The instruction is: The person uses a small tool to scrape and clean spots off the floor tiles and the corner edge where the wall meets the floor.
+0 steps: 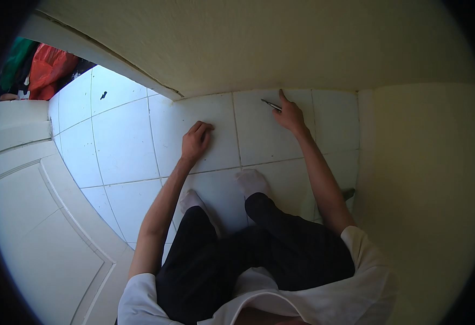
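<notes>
My right hand (290, 115) is by the foot of the wall, its index finger stretched out to touch the line where wall and floor meet. The other fingers are closed around a slim, dark and silver pen-like tool (270, 104), which sticks out to the left; its exact kind is too small to make out. Lower and to the left, my left hand (196, 142) rests at the white tiled floor (194, 108) with its fingers curled together. Nothing shows in it, and its palm is hidden.
A pale wall (281, 43) runs across the front, with another wall (427, 189) at the right. On the left stands a white panelled door (42, 233). Past the doorway lie a red plastic bag (48, 67) and a green item (15, 62). A dark object (348, 193) is partly hidden beside my right forearm.
</notes>
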Demonstrator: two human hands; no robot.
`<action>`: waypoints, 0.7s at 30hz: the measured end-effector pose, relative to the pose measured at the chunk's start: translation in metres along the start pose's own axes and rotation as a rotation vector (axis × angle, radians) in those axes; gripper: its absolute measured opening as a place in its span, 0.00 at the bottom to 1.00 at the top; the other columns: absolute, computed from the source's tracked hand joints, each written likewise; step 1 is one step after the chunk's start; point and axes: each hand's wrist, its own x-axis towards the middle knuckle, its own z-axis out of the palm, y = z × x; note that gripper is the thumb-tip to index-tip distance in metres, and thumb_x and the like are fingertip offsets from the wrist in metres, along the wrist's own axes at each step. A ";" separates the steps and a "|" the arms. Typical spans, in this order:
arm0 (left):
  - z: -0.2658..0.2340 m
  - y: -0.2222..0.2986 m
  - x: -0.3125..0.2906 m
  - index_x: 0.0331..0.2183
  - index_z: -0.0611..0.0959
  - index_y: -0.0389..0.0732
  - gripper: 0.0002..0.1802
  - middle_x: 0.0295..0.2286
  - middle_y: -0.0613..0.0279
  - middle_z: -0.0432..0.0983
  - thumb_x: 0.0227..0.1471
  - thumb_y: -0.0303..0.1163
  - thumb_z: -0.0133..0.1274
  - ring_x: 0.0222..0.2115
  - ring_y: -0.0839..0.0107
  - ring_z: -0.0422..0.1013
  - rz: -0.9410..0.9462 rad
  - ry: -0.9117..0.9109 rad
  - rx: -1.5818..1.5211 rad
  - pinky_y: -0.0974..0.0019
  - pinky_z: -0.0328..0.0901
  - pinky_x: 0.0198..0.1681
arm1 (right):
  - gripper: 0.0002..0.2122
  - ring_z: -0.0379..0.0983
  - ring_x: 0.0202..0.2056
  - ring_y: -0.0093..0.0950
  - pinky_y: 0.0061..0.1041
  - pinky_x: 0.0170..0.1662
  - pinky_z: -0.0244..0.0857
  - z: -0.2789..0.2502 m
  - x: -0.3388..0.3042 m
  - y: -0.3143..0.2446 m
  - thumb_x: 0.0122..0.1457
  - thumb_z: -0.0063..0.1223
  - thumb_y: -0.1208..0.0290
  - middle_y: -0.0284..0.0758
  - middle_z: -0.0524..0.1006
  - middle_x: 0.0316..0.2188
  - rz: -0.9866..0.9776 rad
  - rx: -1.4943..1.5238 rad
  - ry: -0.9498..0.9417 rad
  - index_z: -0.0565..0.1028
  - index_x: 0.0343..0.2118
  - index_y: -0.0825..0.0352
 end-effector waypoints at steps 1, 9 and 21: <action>-0.001 -0.001 -0.001 0.37 0.83 0.43 0.06 0.36 0.60 0.79 0.58 0.25 0.53 0.35 0.58 0.78 -0.008 -0.002 -0.001 0.59 0.73 0.38 | 0.42 0.80 0.39 0.47 0.44 0.43 0.74 0.000 0.003 -0.005 0.56 0.58 0.60 0.50 0.81 0.34 0.005 -0.015 -0.015 0.53 0.72 0.64; -0.001 -0.002 0.000 0.36 0.83 0.43 0.06 0.35 0.61 0.79 0.58 0.24 0.53 0.33 0.59 0.78 0.005 0.002 0.013 0.59 0.73 0.36 | 0.40 0.81 0.37 0.46 0.44 0.43 0.75 0.000 0.008 -0.027 0.56 0.56 0.61 0.50 0.82 0.33 -0.020 -0.128 -0.010 0.55 0.69 0.74; -0.002 -0.003 0.000 0.37 0.83 0.43 0.05 0.35 0.62 0.79 0.58 0.25 0.53 0.31 0.60 0.78 -0.018 -0.011 -0.003 0.60 0.73 0.35 | 0.29 0.81 0.31 0.44 0.44 0.37 0.75 -0.007 0.005 0.008 0.57 0.56 0.67 0.45 0.81 0.26 -0.135 -0.194 0.153 0.69 0.65 0.57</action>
